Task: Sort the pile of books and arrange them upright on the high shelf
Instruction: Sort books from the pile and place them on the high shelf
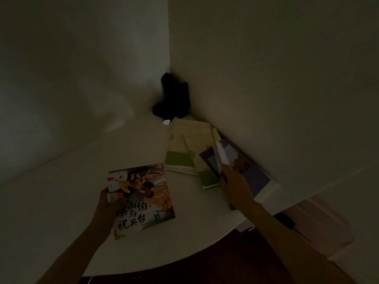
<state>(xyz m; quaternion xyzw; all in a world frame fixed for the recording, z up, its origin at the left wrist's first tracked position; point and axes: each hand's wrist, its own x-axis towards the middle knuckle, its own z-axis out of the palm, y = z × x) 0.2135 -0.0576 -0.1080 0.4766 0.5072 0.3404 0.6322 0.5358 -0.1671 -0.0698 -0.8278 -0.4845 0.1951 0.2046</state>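
The scene is dim. My left hand (109, 203) grips the left edge of a picture book (147, 193) with an orange-and-dark illustrated cover and large black Chinese characters; it lies flat on the white tabletop (61, 201). My right hand (235, 187) holds a thin purple-covered book (235, 158), tilted up on its edge against the right wall. Two pale yellow books with green bands (180, 148) (205, 173) lie flat between the two hands, partly overlapping. No shelf is in view.
A black object (174, 95) with a small white tag sits in the corner where the two white walls meet. The table's curved front edge (215, 240) runs at lower right, with dark floor below and a pale pink surface (320, 222) at the right.
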